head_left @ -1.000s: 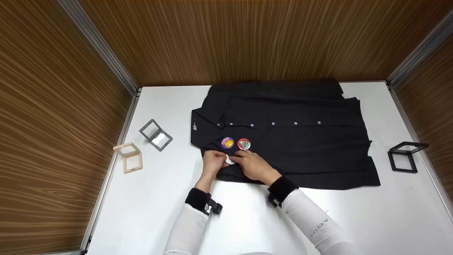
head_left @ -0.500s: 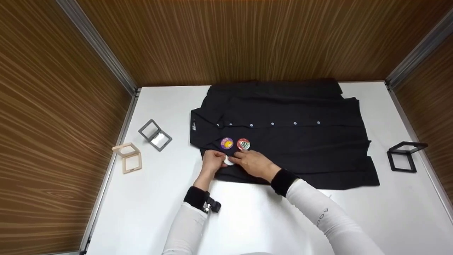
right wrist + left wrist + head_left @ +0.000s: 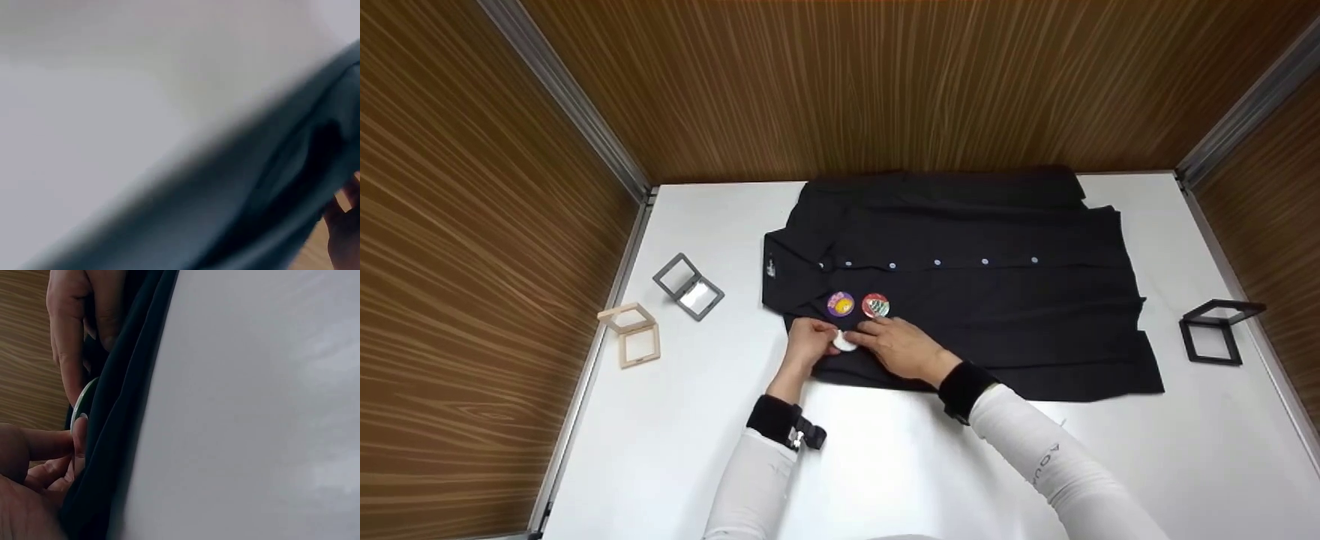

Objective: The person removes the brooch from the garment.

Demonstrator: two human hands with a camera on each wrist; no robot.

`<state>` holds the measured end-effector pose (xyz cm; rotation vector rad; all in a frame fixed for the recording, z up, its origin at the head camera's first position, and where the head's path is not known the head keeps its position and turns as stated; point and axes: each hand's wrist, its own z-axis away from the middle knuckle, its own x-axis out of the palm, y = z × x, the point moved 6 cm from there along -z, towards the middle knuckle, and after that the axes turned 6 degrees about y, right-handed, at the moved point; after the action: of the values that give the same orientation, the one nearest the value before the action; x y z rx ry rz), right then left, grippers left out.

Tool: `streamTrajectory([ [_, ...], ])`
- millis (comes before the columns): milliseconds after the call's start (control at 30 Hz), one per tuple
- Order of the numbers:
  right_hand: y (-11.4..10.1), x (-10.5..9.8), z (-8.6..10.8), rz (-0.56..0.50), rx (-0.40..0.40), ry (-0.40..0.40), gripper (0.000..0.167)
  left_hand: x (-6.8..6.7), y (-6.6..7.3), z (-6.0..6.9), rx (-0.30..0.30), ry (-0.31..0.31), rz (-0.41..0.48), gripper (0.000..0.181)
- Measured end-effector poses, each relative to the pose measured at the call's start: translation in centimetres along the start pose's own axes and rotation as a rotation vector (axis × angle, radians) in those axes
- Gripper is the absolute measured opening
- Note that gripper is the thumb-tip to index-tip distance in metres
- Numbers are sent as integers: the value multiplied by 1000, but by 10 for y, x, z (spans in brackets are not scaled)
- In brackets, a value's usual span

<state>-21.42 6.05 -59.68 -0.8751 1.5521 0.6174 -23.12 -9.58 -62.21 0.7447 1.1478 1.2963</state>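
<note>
A black shirt (image 3: 982,322) lies on its side across the white table, collar to the left. Near its collar, my left hand (image 3: 808,341) pinches the edge of a round white pin badge (image 3: 845,341) between thumb and forefinger. From the other side, my right hand (image 3: 901,349) touches that badge with an extended finger. In the left wrist view the badge (image 3: 84,398) stands edge-on against the cloth; its pin is not visible. Just above sit a purple badge (image 3: 841,304) with a yellow figure and a red badge (image 3: 875,304) with a tree. The right wrist view shows mostly blurred cloth (image 3: 270,185).
On the left of the table stand a grey hinged frame (image 3: 690,287) and a beige one (image 3: 634,335). A black hinged frame (image 3: 1213,334) is at the right. Wood-patterned panels (image 3: 885,90) wall the table at the back and sides.
The white badge has turned flatter, showing more of its round face. My right forearm has shifted slightly right and its wrist has rotated. The left hand has barely moved.
</note>
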Motion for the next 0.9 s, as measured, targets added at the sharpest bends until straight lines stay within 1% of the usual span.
streamTrajectory([
  [133, 2, 1, 2, -120, 84, 18, 40, -2, 0, 0, 23, -2, -12, 11],
  [267, 4, 0, 4, -212, 157, 21, 42, -3, 1, 1, 16, 3, 32, 10],
  [367, 5, -1, 6, -256, 179, 29, 40, -2, 3, 2, 16, 26, 80, 9],
  [433, 5, -3, 6, -281, 181, 46, 38, -2, 5, 3, 34, 51, 81, 8],
  [500, 5, -4, 6, -295, 183, 58, 37, -2, 8, 3, 74, 86, 24, 7],
  [533, 5, -4, 7, -301, 187, 61, 37, -2, 10, 4, 95, 105, -21, 7],
  [667, 5, -5, 7, -312, 197, 79, 37, -1, 20, 4, 175, 173, -240, 6],
  [767, 4, -5, 7, -316, 194, 101, 37, 0, 29, 2, 212, 194, -353, 6],
  [833, 4, -5, 7, -320, 192, 109, 38, 0, 33, 0, 232, 194, -387, 6],
  [900, 4, -5, 7, -323, 192, 113, 39, 2, 36, -2, 254, 173, -389, 7],
])
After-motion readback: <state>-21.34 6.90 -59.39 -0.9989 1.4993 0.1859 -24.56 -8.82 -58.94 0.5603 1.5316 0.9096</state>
